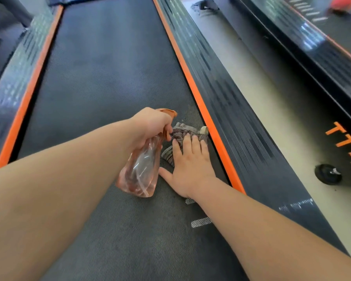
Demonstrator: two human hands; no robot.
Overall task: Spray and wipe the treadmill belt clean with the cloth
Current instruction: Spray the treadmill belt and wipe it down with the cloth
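The dark textured treadmill belt [101, 82] runs away from me between two orange strips. My left hand [150, 126] grips the neck of a clear pinkish spray bottle [139, 171] with an orange trigger head, its nozzle pointing forward and to the right. A crumpled grey striped cloth [180, 132] lies on the belt close to the right orange strip. My right hand [190, 165] presses flat on the cloth with straight fingers, thumb spread out on the belt. The bottle hangs just left of the cloth.
Black side rails [227, 98] with orange edges [193, 86] flank the belt. To the right lies a pale floor gap [272, 110], then a second treadmill with orange lettering [338, 136] and a black foot [328, 174]. White markings [201, 222] sit on the belt near my right forearm.
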